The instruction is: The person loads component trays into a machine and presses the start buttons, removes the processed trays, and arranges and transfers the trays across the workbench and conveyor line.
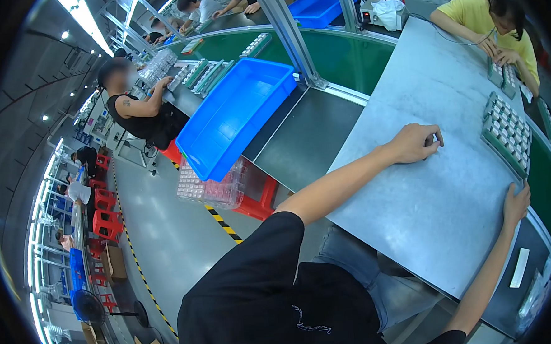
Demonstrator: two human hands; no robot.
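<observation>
My left hand [416, 143] rests on the grey metal tabletop [376, 198], its fingers curled inward; whether anything small is inside them is hidden. Over at the table's right edge, my right hand [516, 204] lies just below the near end of a green tray [507, 136] filled with rows of small white pieces. Its fingers are bent at the edge, close to the tray's corner, and what they touch is not clear.
An empty blue bin [238, 115] stands left of the table, above stacked clear plastic trays [211, 185] on a red stool [258, 201]. A co-worker in yellow [467, 15] handles pieces across the table. Another in black [138, 110] sits left. A metal post [290, 37] rises behind.
</observation>
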